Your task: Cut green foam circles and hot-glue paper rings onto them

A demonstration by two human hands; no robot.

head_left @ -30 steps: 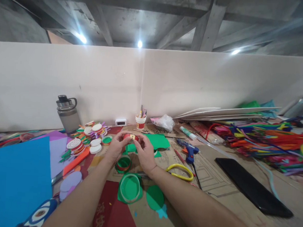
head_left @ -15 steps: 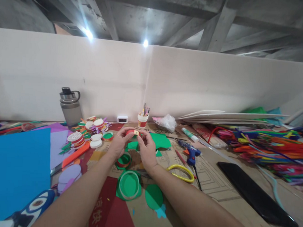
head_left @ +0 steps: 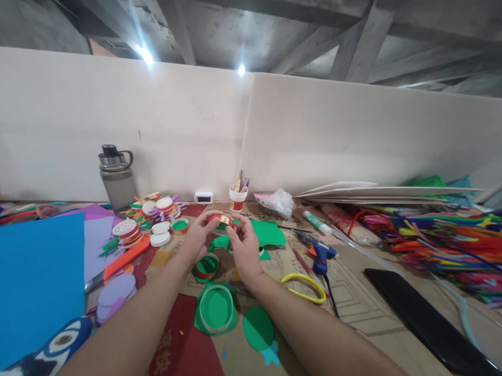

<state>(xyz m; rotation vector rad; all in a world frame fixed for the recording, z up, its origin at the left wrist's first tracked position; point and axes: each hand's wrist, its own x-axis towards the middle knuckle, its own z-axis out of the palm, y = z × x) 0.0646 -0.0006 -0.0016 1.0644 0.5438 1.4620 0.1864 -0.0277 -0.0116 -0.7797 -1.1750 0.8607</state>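
Note:
Between both hands is a red paper ring with a yellowish patch, held above the cardboard-covered table. My left hand pinches its left side, and my right hand grips its right side with thumb and fingers. Just below the hands, a red ring with a green inside rests on green paper. Nearer to me, a pale ring lies on another green sheet beside a green disc. Behind my right hand lies a larger piece of green foam paper.
Yellow-handled scissors, a blue glue gun and a black tray-like object lie to the right. At left are an orange utility knife, blue sheet and bottle. Colourful pipe cleaners pile up far right.
The ring looks tipped slightly, showing more of its underside between my fingers. Both hands keep hold of it, and the whole view has shifted a little.

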